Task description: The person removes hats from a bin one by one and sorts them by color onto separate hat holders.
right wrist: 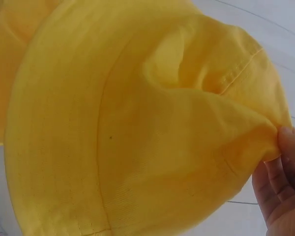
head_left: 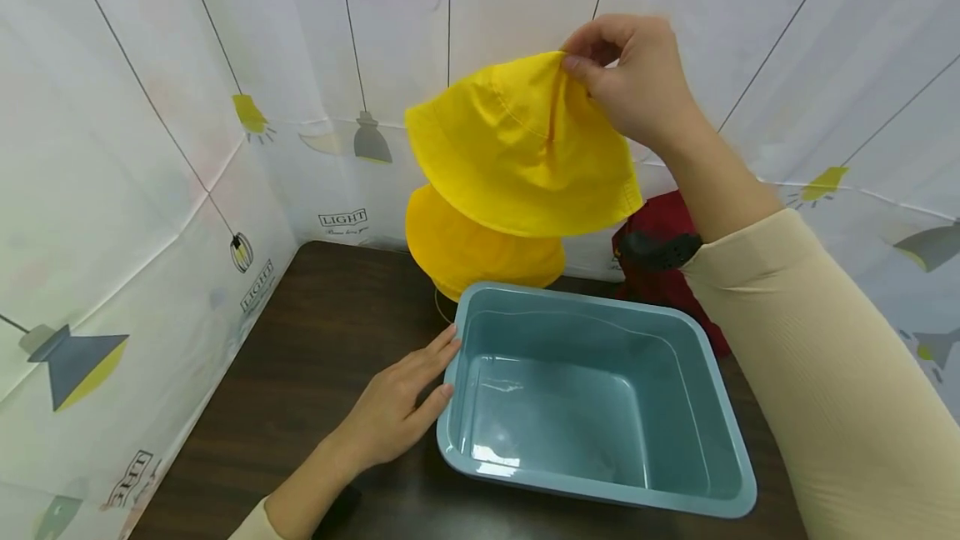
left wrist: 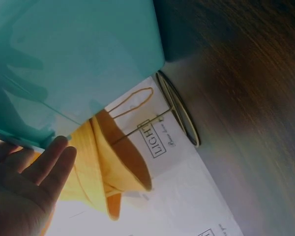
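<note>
Hat is hanging in the air above the tub, pinched at its crown by the right hand. Left hand is resting flat-fingered against the tub's left wall on the surface, gripping nothing. Second hat is sitting behind.

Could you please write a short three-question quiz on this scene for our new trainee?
1. True or false: the right hand pinches the raised yellow hat by its crown.
2. What does the left hand touch? A) the red cloth B) the blue tub C) the wire stand
3. How many yellow hats are visible?

Key: 1 true. 2 B, flat fingers on its rim, no grip. 3 Two; the second hat sits lower, behind the tub.
</note>
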